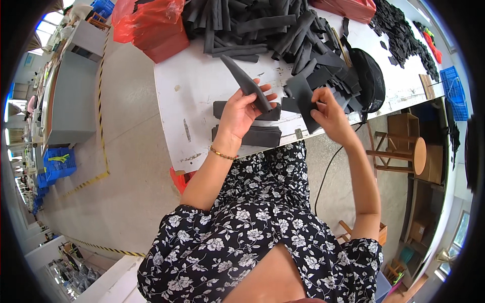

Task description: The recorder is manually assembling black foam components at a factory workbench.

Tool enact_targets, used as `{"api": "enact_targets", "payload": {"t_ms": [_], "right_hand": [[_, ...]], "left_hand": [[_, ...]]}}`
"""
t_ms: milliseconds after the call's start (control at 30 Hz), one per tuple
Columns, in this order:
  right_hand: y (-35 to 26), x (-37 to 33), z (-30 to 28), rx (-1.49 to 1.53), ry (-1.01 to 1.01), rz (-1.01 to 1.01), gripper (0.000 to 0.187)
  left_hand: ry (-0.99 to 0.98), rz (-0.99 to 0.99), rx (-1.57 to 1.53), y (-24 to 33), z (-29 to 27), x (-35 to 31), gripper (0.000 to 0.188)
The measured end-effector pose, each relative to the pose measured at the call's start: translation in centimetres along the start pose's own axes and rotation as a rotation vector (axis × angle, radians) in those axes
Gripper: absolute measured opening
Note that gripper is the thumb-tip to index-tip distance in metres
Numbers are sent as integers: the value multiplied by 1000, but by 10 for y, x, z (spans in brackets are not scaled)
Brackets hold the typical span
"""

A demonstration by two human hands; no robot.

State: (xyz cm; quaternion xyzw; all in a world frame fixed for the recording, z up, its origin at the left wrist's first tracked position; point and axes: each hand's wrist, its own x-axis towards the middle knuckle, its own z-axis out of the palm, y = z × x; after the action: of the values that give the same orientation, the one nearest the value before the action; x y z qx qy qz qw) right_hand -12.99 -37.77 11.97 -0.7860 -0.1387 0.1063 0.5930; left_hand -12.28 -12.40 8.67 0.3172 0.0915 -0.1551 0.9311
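My left hand [246,107] holds a long dark strip [243,80], folded or curled along its length, above the white table. Between the thumb and fingers of my right hand [328,113] is a flat dark rectangular piece [301,98], tilted over the table's front edge. Below my left hand lie two neat stacks of dark strips, the nearer stack [252,136] close to the edge and the farther stack [220,108] partly hidden by the hand. More flat dark pieces [337,70] lie loose to the right of my right hand.
A big heap of rolled dark strips [252,25] covers the table's [187,96] far side. Red plastic bags [159,30] stand at the far left and far right. A black mesh-covered round object [371,78] sits at right, its cable hanging down. A wooden stool [417,155] stands beyond the table.
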Motion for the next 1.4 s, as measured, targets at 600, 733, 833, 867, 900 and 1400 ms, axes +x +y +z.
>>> {"api": "enact_targets", "payload": {"t_ms": [600,733,833,867,900,1400], "right_hand": [[-25,-13,57,-392,295,-238,35],[-31,-9,57,-575,361,-390,29],[-35,-5,55,-644,391,-438,26],[-36,-3,55,-678,400,-453,25],[-36,-2,54,-678,400,-454,25],[-43,1,75,-887,542,-555,51]], "left_hand": [[84,68,40,11,-13,3,30],[46,41,12,11,-9,3,30],[12,23,16,11,-9,3,32],[13,23,17,11,-8,3,32],[-6,18,14,11,-8,2,33],[-34,334,192,1,45,-34,55]]}}
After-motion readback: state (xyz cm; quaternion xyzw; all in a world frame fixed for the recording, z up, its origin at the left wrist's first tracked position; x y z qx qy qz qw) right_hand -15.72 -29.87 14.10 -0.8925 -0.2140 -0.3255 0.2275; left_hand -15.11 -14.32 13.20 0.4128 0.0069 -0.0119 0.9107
